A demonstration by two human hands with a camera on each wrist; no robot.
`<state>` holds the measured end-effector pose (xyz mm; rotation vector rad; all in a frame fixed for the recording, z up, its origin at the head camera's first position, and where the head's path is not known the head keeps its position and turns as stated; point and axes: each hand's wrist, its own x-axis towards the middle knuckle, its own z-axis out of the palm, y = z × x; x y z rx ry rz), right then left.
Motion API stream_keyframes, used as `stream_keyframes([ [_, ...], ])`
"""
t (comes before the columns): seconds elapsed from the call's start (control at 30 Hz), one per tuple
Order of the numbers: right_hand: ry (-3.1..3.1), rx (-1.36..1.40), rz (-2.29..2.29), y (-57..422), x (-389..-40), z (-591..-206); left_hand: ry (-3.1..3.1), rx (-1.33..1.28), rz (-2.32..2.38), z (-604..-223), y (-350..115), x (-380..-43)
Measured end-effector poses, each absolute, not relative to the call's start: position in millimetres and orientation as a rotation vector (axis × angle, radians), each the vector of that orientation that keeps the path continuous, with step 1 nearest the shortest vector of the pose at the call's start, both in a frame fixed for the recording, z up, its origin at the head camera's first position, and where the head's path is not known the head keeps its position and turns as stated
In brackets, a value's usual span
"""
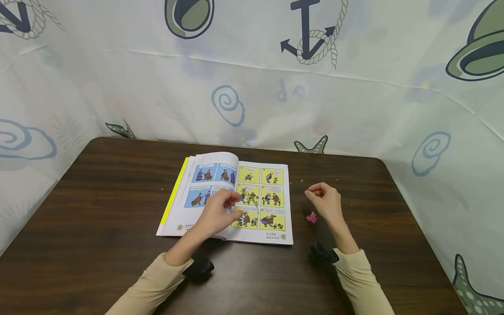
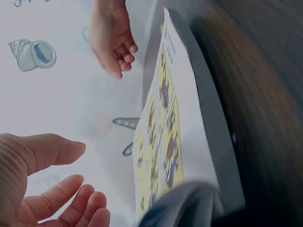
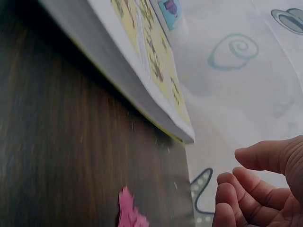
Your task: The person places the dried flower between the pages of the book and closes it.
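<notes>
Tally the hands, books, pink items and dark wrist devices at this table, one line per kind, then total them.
Hands: 2 (left hand, right hand)
Books: 1 (open comic book)
Pink items: 1 (small pink piece)
Dark wrist devices: 2 (left device, right device)
Total: 6

Smooth paper book, faintly glossy wood-grain table, creased cloth backdrop, matt cloth sleeves.

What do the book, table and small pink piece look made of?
Book: smooth paper, judging by the thin, curving printed pages. Table: dark wood or wood-look laminate, with streaked grain and a soft sheen. Pink piece: perhaps petals or paper; matte and ragged-edged.
</notes>
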<state>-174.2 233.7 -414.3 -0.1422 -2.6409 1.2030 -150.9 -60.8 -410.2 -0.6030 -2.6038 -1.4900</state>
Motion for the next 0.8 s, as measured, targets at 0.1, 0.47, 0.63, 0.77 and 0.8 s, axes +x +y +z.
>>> stream_keyframes([
  [0.1, -2.643, -0.163, 1.215, 241.7, -170.6, -414.8, -2.589, -0.668, -1.508, -411.9, -52.2, -149.9],
  [0.47, -2.692, -0.213, 1.164, 265.3, -158.6, -417.4, -2.578, -0.892, -1.479, -414.5, -16.6, -145.1],
  [0.63, -2.716, -0.207, 1.127, 276.3, -154.1, -420.9, -2.624, -0.956, -1.515, -420.2, -1.7, -141.5],
  [0.77, -2.733, -0.213, 1.117, 284.7, -149.8, -423.0, -2.659, -0.998, -1.498, -426.0, 7.3, -138.5],
  [0.8, -2.736, -0.214, 1.115, 286.9, -148.7, -423.9, -2.66, -1.009, -1.49, -427.3, 9.2, -137.7],
])
